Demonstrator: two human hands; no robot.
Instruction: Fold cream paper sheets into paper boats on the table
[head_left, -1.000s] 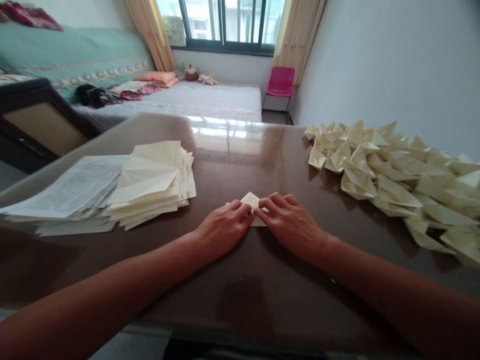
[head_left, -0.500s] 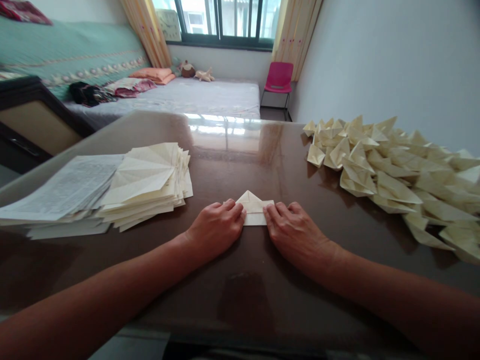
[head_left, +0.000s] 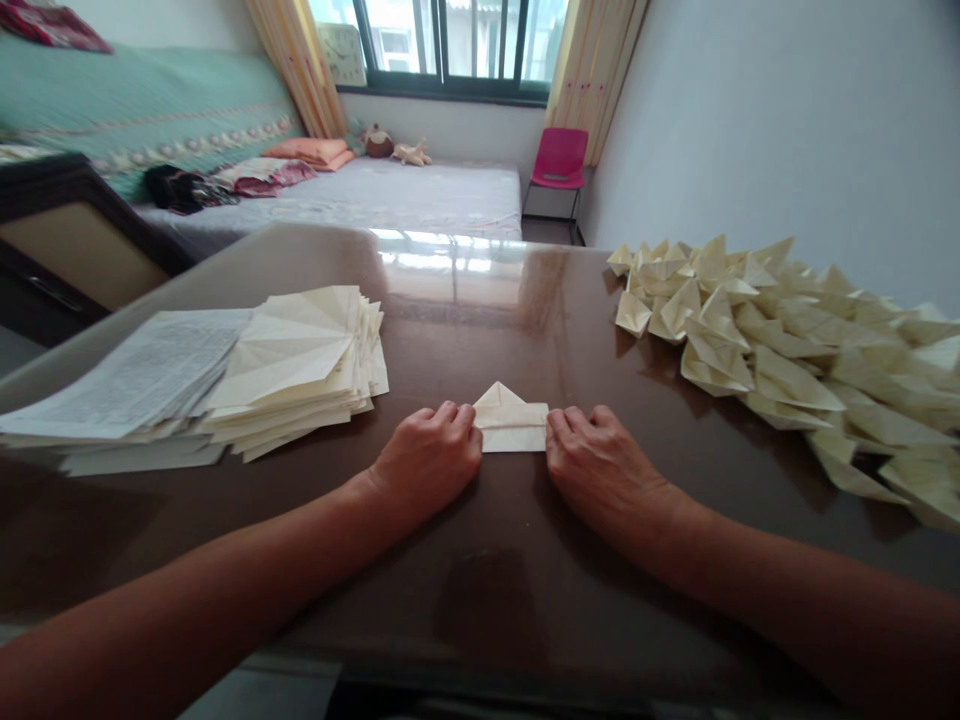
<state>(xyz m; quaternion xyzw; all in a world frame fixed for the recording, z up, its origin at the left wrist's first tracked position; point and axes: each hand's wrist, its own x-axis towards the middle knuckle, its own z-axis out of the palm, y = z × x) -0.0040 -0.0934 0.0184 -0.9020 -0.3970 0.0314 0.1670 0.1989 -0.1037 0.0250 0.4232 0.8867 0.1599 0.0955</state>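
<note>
- The small folded paper (head_left: 512, 425) lies flat on the brown bench (head_left: 480, 320), near the front edge and between the two hands; its triangular tip points away from the person, and a folded band runs across its lower part
- The left hand (head_left: 427, 462) lies palm down, with its fingers (head_left: 456, 418) close together and a little bent; the tips press on the left end of the paper, and the hand grips nothing
- The right hand (head_left: 600, 465) lies the same way, and its fingers (head_left: 570, 420) press on the right end; it also only presses and holds nothing
- The bench top is glossy and reflects the window, so I judge it slippery; if one hand pushes harder than the other, the paper could slide or turn and the crease could come out crooked
- The pressure is only at the two ends, so the middle of the band is free and could spring up and leave a soft fold
- Too much force at the corners could wrinkle or tear the thin paper
- The stack of creased sheets (head_left: 300, 360) rests partly on the printed pages (head_left: 142, 375), near the left forearm; a careless elbow could push them out of order
- The heap of folded paper shapes (head_left: 787, 350) reaches near the right forearm, so a wide movement of this arm could scatter or flatten some of them
</note>
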